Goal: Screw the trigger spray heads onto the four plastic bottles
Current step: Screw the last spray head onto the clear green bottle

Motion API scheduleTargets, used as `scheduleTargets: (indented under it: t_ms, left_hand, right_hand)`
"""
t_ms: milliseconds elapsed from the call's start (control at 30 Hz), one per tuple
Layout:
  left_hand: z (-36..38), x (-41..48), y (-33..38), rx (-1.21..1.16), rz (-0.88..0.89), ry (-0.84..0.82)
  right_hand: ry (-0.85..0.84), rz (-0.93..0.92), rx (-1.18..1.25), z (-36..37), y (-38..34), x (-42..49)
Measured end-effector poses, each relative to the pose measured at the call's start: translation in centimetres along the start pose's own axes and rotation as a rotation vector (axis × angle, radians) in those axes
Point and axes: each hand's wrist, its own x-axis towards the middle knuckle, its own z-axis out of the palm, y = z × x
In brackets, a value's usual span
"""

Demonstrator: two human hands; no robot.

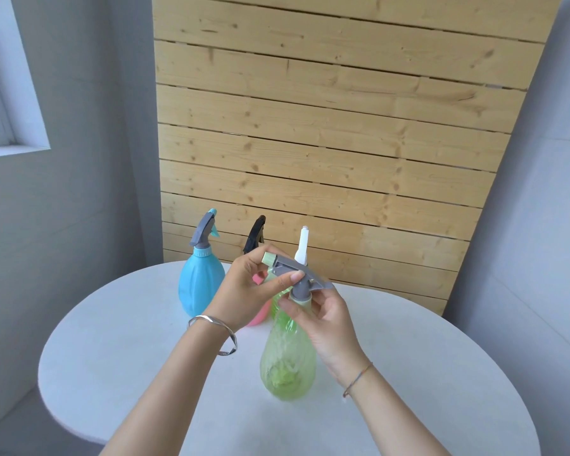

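On the round white table (pixel 112 357), head view, three bottles stand in a row at the far side, each with a head fitted.

- The blue bottle (pixel 199 287), far left, carries a grey head (pixel 204 233).
- The pink bottle (pixel 257 319), mostly hidden behind the left hand (pixel 254 291), carries a black head (pixel 255 236).
- A yellow-green bottle (pixel 274 306), visible only as a sliver, carries a white head (pixel 302 246).

How tight these three are cannot be read.

The fourth unit, the green bottle (pixel 288 360), is at the table centre, nearer than the row and between both hands. Its spray head (pixel 298 274) sits on the neck with the collar (pixel 301 299) down over it.

Judged status: three of four are done, and the fourth is in the tightening step. How much thread is left cannot be determined.

**Hand state**
- The left hand has its fingers curled round the front of the spray head, with the thumb pressed flat on its side.
- The right hand (pixel 326 320) pinches the green bottle at its neck, just under the collar, between thumb and fingers.

**Orientation**
- The long axis of the green bottle runs from the wide base, near, to the neck, far. The bottle is roughly upright, with the neck leaning slightly right.
- Whether the base rests on the table cannot be told.
- The long axis of the spray head lies across the bottle axis. The pale green nozzle (pixel 270 258) points left and slightly far, and the rear end points right.
- The trigger is hidden by the left hand.

A wooden slat panel (pixel 310 126) stands behind the table.
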Motion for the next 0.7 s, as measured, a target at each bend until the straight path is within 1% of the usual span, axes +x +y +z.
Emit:
scheduleTargets:
  t_ms: [33,133,167,200,300,333,367,467,500,533,633,700]
  left_hand:
    - [0.0,0.0,0.0,-0.004,-0.002,-0.001]
    - [-0.1,0.1,0.2,-0.020,-0.017,-0.020]
    - [-0.1,0.1,0.2,-0.018,-0.021,-0.024]
    - [-0.1,0.1,0.2,-0.013,-0.021,-0.024]
    - [0.0,0.1,0.2,0.000,-0.014,-0.022]
    - [0.0,0.1,0.2,0.004,-0.011,-0.023]
    - [0.0,0.1,0.2,0.008,-0.006,-0.023]
    - [-0.1,0.1,0.2,0.022,0.004,-0.016]
    - [-0.1,0.1,0.2,0.026,0.002,-0.013]
    - [-0.1,0.0,0.2,0.028,0.002,-0.011]
    - [0.0,0.0,0.4,0.025,-0.003,-0.011]
    - [0.0,0.0,0.4,0.021,-0.011,-0.017]
  right_hand:
    - [-0.027,0.014,0.013,-0.2,-0.1,0.0]
    - [-0.197,0.116,0.055,-1.3,-0.6,0.0]
    - [-0.218,0.126,0.054,-1.5,-0.7,-0.1]
    - [-0.203,0.118,0.050,-1.4,-0.7,-0.1]
    - [-0.065,0.051,0.033,-0.6,-0.1,0.0]
    - [-0.047,0.044,0.037,-0.4,0.1,0.0]
    - [-0.060,0.053,0.047,-0.5,0.1,0.0]
    - [-0.205,0.138,0.083,-1.5,-0.5,-0.1]
    - [-0.219,0.148,0.083,-1.6,-0.7,-0.1]
    - [-0.203,0.142,0.087,-1.6,-0.6,-0.1]
    - [-0.077,0.083,0.102,-0.7,0.0,-0.1]
    - [-0.070,0.083,0.129,-0.6,0.2,-0.1]
